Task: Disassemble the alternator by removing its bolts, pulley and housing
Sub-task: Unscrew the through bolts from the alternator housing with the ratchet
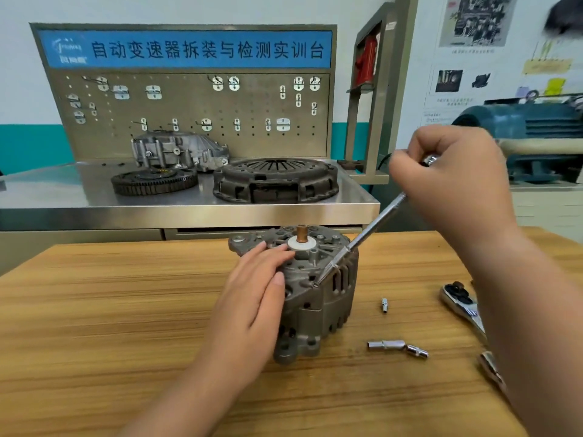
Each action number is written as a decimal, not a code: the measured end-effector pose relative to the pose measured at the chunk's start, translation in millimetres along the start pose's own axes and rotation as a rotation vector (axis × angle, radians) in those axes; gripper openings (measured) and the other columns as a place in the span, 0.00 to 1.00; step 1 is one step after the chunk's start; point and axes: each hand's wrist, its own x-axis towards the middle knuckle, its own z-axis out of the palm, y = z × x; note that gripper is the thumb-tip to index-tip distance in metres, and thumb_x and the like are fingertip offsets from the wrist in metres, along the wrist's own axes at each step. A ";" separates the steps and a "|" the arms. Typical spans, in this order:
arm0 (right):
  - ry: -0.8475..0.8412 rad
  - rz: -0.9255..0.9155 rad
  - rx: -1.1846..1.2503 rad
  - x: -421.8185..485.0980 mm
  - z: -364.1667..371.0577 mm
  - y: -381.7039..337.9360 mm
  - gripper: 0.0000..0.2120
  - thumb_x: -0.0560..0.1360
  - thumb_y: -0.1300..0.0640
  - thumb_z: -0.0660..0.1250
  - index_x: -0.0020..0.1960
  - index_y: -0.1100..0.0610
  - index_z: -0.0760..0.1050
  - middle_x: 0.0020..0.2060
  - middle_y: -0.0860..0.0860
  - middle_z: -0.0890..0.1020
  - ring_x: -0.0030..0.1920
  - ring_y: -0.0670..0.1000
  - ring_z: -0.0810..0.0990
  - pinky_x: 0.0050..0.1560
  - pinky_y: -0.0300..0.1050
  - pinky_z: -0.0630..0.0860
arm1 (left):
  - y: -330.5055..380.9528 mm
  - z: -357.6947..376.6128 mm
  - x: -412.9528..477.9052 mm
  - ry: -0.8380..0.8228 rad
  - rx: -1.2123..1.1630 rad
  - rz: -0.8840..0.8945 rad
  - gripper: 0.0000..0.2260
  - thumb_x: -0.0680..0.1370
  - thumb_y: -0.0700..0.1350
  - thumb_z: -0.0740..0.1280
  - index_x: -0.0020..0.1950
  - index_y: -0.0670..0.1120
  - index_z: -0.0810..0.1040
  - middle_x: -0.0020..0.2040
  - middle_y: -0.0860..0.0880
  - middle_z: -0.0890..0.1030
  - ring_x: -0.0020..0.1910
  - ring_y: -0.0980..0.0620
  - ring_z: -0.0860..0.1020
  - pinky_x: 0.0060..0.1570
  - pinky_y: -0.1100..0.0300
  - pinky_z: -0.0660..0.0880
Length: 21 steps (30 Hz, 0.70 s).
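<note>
Grey cast-metal alternator (pixel 315 307) sits steadied under the flat, straight-fingered left hand (pixel 262 288), letting the right hand (pixel 451 184), curled round a long chrome driver (pixel 362 238), bear on a housing bolt (pixel 314 284).

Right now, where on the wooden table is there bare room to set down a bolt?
The light wooden table lies bare left of the grey cast-metal alternator, beyond the left hand. Right of it, past the long chrome driver, is crowded: small chrome bit, jointed chrome sockets, chrome ratchet.
</note>
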 end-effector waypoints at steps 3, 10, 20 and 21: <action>-0.021 -0.060 -0.061 10.1 6.3 -14.1 0.13 0.72 0.59 0.65 0.30 0.58 0.69 0.26 0.54 0.73 0.29 0.51 0.69 0.32 0.40 0.67 | -1.1 3.7 -0.9 0.017 -0.038 -0.010 0.17 0.77 0.61 0.47 0.61 0.67 0.70 0.66 0.74 0.67 0.72 0.70 0.57 0.67 0.78 0.50; -0.188 -0.211 -0.254 31.0 26.9 -50.7 0.15 0.74 0.57 0.61 0.30 0.53 0.62 0.27 0.48 0.69 0.35 0.54 0.71 0.31 0.43 0.63 | -6.6 8.0 -0.4 0.057 -0.037 0.000 0.18 0.79 0.59 0.45 0.62 0.65 0.70 0.65 0.70 0.70 0.72 0.67 0.60 0.70 0.72 0.52; -0.236 -0.364 -0.655 36.8 45.0 -87.0 0.04 0.76 0.61 0.61 0.42 0.54 0.69 0.29 0.51 0.66 0.34 0.58 0.70 0.31 0.45 0.60 | -7.5 6.7 0.0 0.060 0.041 0.028 0.20 0.80 0.58 0.44 0.64 0.62 0.70 0.63 0.69 0.70 0.71 0.69 0.59 0.70 0.67 0.53; -0.236 -0.344 -0.691 36.7 44.4 -87.6 0.05 0.75 0.62 0.61 0.42 0.55 0.69 0.29 0.52 0.66 0.31 0.57 0.68 0.30 0.44 0.58 | -6.9 6.4 0.2 0.059 0.048 0.029 0.20 0.80 0.58 0.44 0.64 0.61 0.71 0.63 0.69 0.70 0.71 0.69 0.59 0.70 0.68 0.52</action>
